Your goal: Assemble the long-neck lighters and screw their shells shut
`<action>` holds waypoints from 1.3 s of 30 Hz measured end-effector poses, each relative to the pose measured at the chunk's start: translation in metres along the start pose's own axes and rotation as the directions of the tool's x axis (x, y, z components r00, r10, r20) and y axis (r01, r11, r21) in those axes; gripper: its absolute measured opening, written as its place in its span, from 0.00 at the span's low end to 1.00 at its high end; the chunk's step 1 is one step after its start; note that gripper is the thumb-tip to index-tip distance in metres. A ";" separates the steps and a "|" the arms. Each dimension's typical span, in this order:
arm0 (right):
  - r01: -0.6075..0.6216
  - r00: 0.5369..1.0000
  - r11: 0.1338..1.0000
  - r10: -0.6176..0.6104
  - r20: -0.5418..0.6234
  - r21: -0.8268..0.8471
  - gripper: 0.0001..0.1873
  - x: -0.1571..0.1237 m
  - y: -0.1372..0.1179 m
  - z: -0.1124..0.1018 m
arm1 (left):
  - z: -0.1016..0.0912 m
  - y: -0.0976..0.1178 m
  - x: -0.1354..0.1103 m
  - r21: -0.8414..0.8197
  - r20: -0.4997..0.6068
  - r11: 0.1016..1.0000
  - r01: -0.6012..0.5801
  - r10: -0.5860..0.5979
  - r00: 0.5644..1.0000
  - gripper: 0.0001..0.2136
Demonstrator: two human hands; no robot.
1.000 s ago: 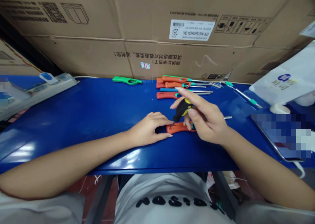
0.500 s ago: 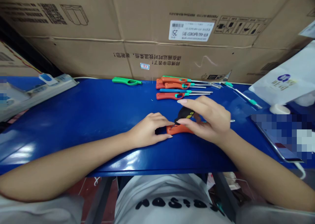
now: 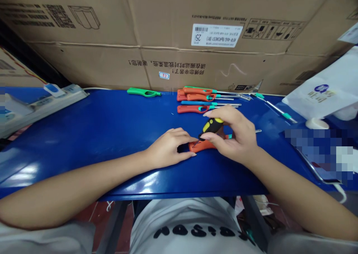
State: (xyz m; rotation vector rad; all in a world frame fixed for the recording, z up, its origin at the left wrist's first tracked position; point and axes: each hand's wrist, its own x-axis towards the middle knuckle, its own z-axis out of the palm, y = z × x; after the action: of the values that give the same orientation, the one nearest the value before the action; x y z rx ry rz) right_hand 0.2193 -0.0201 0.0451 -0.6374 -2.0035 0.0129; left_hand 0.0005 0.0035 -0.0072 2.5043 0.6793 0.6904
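Head view: screwdriver (image 3: 213, 126) on an orange lighter (image 3: 203, 145)
Right hand (image 3: 238, 135) has its grip wrapped round the screwdriver, tip down at the lighter's butt end. Lighter's lying on the blue bench (image 3: 112, 123). Left hand (image 3: 170, 146) is right at that end, can't tell if it's actually pinching.

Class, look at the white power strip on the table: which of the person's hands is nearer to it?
Left. The left hand lies to the right of the power strip, well apart; the right hand, holding the black-and-yellow tool, is farther right.
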 end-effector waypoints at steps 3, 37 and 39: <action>-0.132 0.987 0.971 0.111 0.114 0.198 0.20 -0.001 -0.001 0.001 | 0.000 0.000 0.000 0.002 0.016 1.000 0.020 -0.020 1.000 0.14; -0.847 0.467 0.440 0.884 0.021 0.297 0.23 -0.024 0.098 -0.059 | -0.012 0.026 0.010 0.396 0.214 0.917 0.049 -0.144 0.966 0.18; -0.880 0.439 0.433 0.898 -0.015 0.195 0.20 -0.029 0.107 -0.060 | -0.012 0.030 0.016 0.413 0.243 0.909 0.049 -0.162 0.957 0.18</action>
State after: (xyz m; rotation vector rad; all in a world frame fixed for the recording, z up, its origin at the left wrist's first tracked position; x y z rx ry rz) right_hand 0.3257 0.0445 0.0228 -1.5056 -1.2914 0.7687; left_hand 0.0159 -0.0068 0.0237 2.8317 0.9232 0.1640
